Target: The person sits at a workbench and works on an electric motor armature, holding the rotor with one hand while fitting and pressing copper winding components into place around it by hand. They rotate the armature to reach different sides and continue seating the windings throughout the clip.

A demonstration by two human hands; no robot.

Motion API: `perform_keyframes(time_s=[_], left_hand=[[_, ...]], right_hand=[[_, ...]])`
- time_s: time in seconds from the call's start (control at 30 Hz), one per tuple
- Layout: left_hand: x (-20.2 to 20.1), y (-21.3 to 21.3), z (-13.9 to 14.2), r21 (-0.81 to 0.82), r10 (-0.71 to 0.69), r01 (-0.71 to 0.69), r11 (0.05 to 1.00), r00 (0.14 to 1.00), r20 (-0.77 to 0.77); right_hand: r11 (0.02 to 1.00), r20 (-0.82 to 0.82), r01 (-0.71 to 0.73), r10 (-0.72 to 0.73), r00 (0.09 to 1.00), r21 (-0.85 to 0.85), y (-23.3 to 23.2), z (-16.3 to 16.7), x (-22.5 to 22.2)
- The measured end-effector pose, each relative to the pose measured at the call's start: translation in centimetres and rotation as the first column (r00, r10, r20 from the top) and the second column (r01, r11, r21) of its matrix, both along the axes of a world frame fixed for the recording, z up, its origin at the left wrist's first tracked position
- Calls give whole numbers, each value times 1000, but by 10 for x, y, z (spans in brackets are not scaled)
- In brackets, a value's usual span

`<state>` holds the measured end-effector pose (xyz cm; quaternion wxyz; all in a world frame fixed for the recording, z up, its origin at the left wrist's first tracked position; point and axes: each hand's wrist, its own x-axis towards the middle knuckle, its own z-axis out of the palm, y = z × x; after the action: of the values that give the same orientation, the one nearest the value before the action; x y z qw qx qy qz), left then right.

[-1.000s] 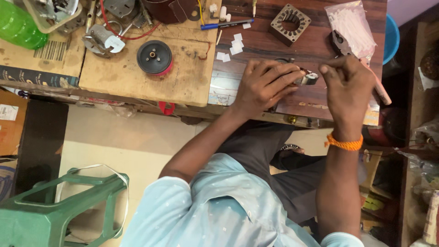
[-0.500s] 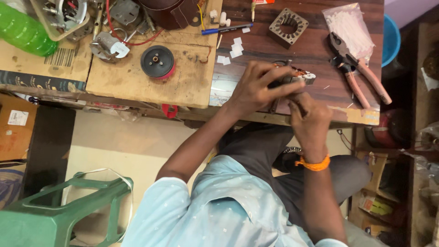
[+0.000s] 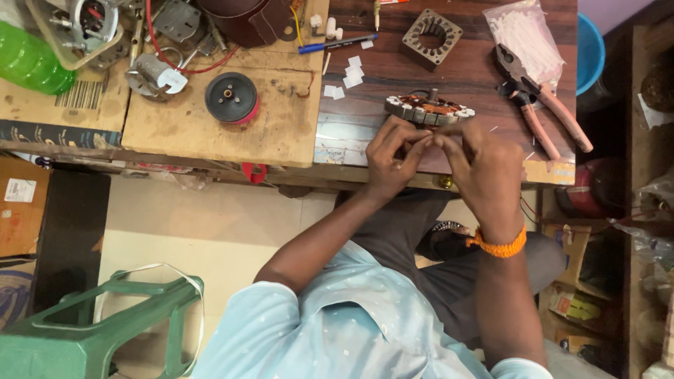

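Seen from above, a wound motor stator with copper coils lies on the dark wooden desk; both hands meet at its near edge — the left hand and right hand have fingertips pinched together on something too small to make out; pink-handled pliers lie just right of the stator; an empty stator core sits beyond it.

a small motor repair workshop: the worn wooden counter carries a wound stator, a bare laminated stator core, pliers, a black pulley wheel, loose motor parts and red wire, with cardboard boxes on the floor.
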<state>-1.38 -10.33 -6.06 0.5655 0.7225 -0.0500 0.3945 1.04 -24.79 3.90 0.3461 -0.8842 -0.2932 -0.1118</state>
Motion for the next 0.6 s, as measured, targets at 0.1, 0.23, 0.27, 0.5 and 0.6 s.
perform_keyframes(time_s=[0.1,0.23,0.27,0.5,0.6], left_hand=[[-3,-8,-1,-211,42,-59,976,995,-88],[-1,-12,0,-328,-3,-50,943,987,-158],[-1,-14,0,-352,-12,-53,935,984,-178],[-5,-8,18,-119,130,-158,980,968,-214],[-1,13,29,432,239,-293,853,955,175]], right_hand=[[999,69,-51,52,996,-5,12,1,18],[989,158,-145,144,977,-4,17,1,41],[988,107,-154,151,983,17,18,1,47],[997,-100,-66,70,993,37,16,-5,74],[997,-149,13,-2,989,70,3,-8,72]])
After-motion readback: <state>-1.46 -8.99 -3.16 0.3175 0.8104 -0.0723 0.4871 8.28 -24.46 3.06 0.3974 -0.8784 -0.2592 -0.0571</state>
